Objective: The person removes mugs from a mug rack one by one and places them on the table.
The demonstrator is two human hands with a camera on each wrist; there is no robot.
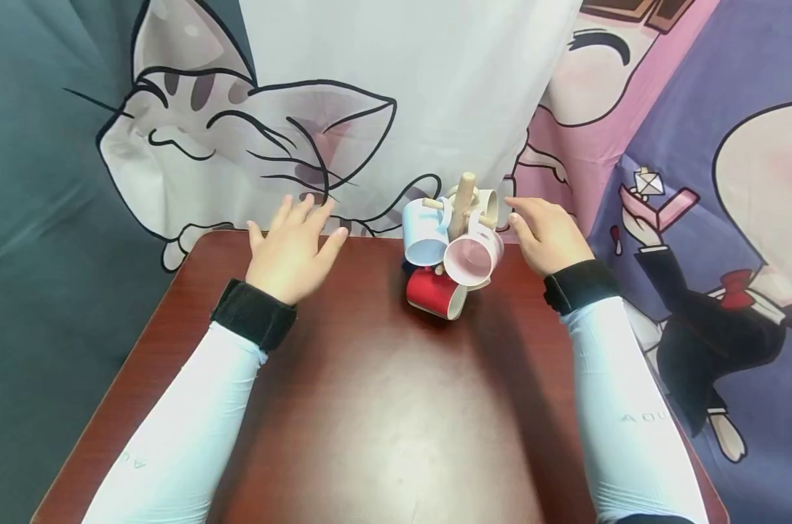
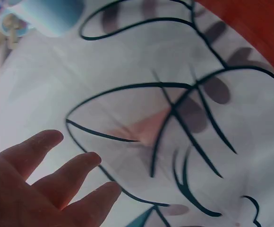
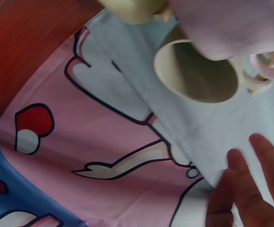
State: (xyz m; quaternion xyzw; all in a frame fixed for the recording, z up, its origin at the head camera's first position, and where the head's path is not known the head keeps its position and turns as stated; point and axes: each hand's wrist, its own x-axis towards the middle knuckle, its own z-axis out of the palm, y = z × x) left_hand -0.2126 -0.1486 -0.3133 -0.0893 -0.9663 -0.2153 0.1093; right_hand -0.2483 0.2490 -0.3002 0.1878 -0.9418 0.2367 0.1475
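Mugs hang on a wooden mug tree (image 1: 462,200) at the far edge of the table. A light blue mug (image 1: 425,231) is on its left, a pink mug (image 1: 469,258) in front, a cream mug (image 3: 198,71) behind, and a red mug (image 1: 435,292) low at the front. My right hand (image 1: 553,231) is just right of the tree, fingers extended and holding nothing. Off to the left, my left hand (image 1: 290,251) is spread over the table's back edge, apart from the mugs. Its fingers (image 2: 75,175) show against the curtain in the left wrist view.
The reddish-brown table (image 1: 370,407) ends just behind the mug tree. A printed cloth (image 1: 396,87) with a cartoon cat hangs behind it, and a purple and pink cartoon cloth (image 1: 684,196) hangs along the right side.
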